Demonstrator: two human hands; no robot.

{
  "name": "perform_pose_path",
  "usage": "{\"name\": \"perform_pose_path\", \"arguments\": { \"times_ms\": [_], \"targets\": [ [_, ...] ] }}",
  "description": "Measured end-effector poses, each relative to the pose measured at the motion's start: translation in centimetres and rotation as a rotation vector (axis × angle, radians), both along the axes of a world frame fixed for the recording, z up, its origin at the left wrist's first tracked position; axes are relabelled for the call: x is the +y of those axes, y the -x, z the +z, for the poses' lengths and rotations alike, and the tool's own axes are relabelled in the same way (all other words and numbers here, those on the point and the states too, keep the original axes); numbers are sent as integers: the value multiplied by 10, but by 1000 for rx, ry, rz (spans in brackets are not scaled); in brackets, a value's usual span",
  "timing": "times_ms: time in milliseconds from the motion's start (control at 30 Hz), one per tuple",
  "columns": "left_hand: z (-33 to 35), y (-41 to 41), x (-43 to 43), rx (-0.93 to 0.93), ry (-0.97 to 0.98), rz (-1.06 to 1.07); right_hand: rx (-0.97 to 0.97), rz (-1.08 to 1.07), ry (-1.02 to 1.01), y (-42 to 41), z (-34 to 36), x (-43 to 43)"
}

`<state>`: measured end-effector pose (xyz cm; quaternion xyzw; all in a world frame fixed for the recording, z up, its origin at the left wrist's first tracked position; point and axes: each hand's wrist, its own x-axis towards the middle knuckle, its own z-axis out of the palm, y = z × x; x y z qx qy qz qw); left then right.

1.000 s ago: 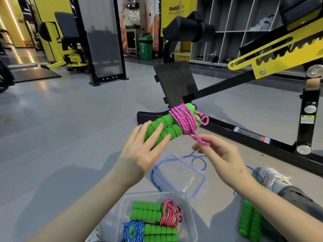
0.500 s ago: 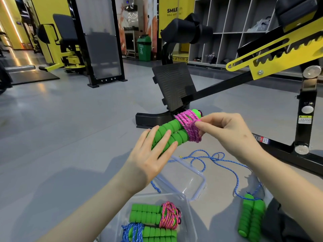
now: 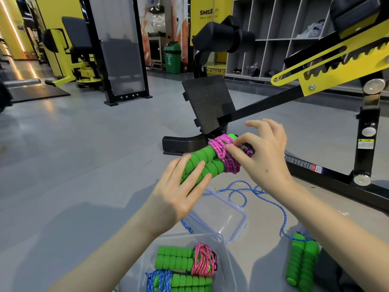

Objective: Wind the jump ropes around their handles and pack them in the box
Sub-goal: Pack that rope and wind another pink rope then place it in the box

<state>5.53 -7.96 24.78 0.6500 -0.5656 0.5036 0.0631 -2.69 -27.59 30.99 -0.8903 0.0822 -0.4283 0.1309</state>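
Note:
My left hand (image 3: 179,192) grips the lower end of a pair of green foam handles (image 3: 202,163) held up in mid-air. A pink rope (image 3: 225,154) is wound around their upper end. There my right hand (image 3: 263,152) pinches the rope's end with thumb and forefinger, the other fingers spread. Below, a clear plastic box (image 3: 225,247) holds a pink-wound bundle (image 3: 185,260) and a blue-wound bundle (image 3: 181,282). A loose blue rope (image 3: 271,199) trails over the floor to another pair of green handles (image 3: 301,262) at the right.
The box's clear lid (image 3: 223,213) lies on the grey floor just beyond the box. A black and yellow gym bench frame (image 3: 315,171) runs across right behind my hands. Open floor stretches to the left, with machines and lockers far back.
My right hand went from pulling the pink rope's end out to the side to pressing against the windings. The handle bundle dropped slightly and tilted.

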Motion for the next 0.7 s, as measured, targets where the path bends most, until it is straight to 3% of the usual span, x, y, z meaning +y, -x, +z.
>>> {"name": "perform_pose_path", "arguments": {
  "times_ms": [167,333,533,700],
  "targets": [
    [-1,2,1,-2,-6,6,75,43,-67,1,2,1],
    [-4,0,2,1,-26,5,106,52,31,-1,0,-1],
    [-9,1,-1,7,-8,-27,252,84,2,0,9,-4],
    [-10,0,-4,10,11,-29,111,36,109,-4,8,-9]
  ]
}}
